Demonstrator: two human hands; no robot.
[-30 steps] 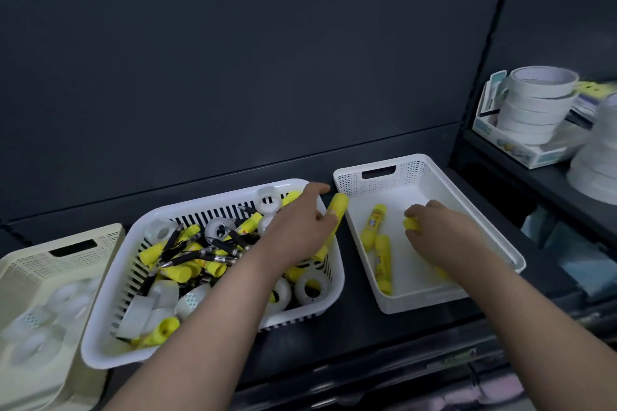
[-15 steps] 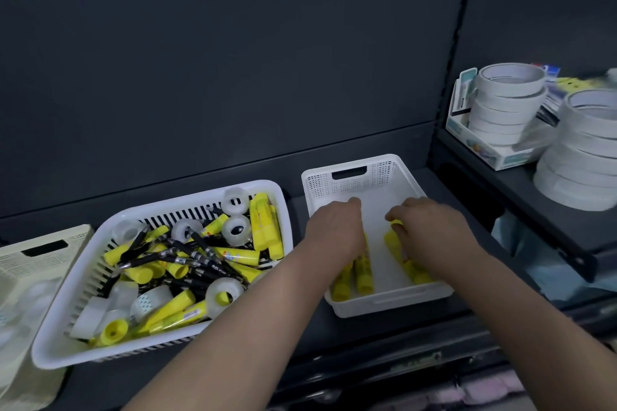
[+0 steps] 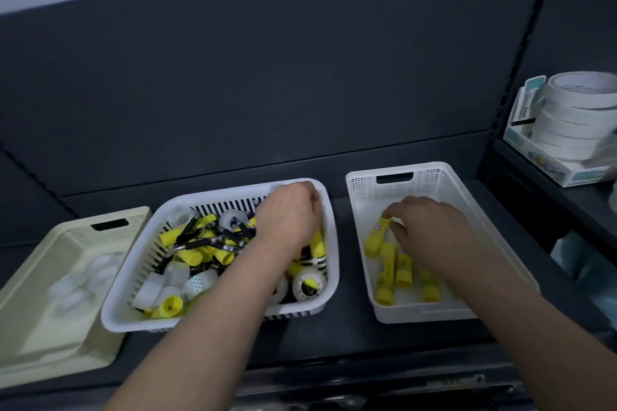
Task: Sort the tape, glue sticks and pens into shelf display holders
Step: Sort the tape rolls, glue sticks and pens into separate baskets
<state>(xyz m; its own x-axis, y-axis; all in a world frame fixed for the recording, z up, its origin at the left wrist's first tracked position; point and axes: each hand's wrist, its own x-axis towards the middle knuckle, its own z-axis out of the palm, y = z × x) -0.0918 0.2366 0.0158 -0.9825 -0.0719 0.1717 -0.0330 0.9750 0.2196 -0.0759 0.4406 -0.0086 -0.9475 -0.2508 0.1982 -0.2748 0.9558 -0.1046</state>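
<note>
Your left hand (image 3: 288, 213) reaches palm-down into middle white basket (image 3: 329, 227) of mixed tape, pens, glue sticks; finger state hidden, cannot tell. Your right hand (image 3: 430, 230) in right white tray (image 3: 464, 190), fingertips (image 3: 390, 212) pinching yellow glue stick (image 3: 375, 235); more sticks lie beside.

Views: only one, the camera on my head.
Vantage: above and just in front of the dark shelf (image 3: 340, 337), looking forward and steeply down.
Facing: toward the dark back panel (image 3: 267, 83) of the shelf unit.
Nearness: close; both my forearms run in from the lower edge, my left hand (image 3: 288, 215) and right hand (image 3: 430, 230) sit mid-frame.
Span: wide-angle, from the cream tray (image 3: 40, 294) cut by the left edge to the stacked tape rolls (image 3: 574, 110) cut by the right edge.
Overlap: no second view to compare.
</note>
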